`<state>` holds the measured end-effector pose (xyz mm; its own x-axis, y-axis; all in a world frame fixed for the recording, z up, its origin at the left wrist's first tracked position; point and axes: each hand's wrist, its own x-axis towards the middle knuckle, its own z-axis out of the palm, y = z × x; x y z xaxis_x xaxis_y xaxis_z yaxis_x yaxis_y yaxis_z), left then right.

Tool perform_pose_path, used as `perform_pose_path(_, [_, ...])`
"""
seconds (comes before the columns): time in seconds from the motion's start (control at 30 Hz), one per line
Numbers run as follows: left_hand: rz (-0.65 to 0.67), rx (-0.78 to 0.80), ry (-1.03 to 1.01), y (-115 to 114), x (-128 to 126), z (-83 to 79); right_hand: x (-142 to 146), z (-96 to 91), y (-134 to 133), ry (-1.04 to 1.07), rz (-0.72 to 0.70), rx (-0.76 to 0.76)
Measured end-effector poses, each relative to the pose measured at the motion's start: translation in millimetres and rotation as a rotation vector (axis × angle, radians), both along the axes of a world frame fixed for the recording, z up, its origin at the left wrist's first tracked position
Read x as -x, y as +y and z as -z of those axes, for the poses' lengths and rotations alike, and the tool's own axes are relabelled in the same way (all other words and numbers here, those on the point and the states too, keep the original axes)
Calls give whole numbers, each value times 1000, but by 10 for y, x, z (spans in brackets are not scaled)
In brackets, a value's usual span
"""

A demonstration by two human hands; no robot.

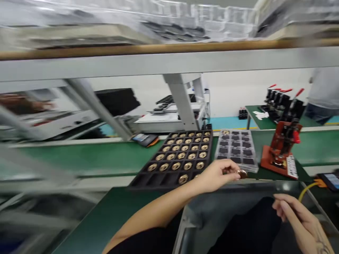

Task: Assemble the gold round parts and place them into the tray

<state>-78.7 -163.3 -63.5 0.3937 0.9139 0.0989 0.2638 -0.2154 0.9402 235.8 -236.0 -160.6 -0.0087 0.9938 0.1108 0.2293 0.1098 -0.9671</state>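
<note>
Between the thumb and fingers of my left hand [221,174] is a small round gold-coloured metal part [242,173], partly covered by the fingertips. This hand is near the front edge of a clear plastic tray [253,164] with dark inserts and one gold part in its far left corner. Left of it lies a black compartment tray [144,179] holding many similar gold ring-shaped parts; a few front-left compartments are bare. My right hand [299,217] is lower right, above the open drawer, its fingers loosely curled together with nothing visible in them.
A red hand press [278,155] stands right of the clear tray. Beside it is a device with a screen [332,180] and a yellow cable [304,188]. A shelf beam [169,63] crosses above. Across the bench are more presses [280,98] and a person [324,88].
</note>
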Motion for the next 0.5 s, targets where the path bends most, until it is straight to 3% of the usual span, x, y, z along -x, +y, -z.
perform_pose_path(0.07, [-251, -155, 237, -123, 533, 59, -86, 307, 1, -11, -27, 32])
perform_pose_path(0.13, [-440, -188, 443, -291, 1078, 124, -148, 567, -13, 3, -39, 37])
perform_pose_path(0.27, [-623, -165, 608, -596, 1904, 335, -165, 869, -41, 14, -46, 68])
perform_pose_path(0.37, [-655, -144, 699, -701, 2172, 541, -103, 930, -35, 40, -32, 93])
perform_pose_path(0.5, [-562, -120, 769, -693, 2236, 683, -35, 931, -65, 87, 19, 83])
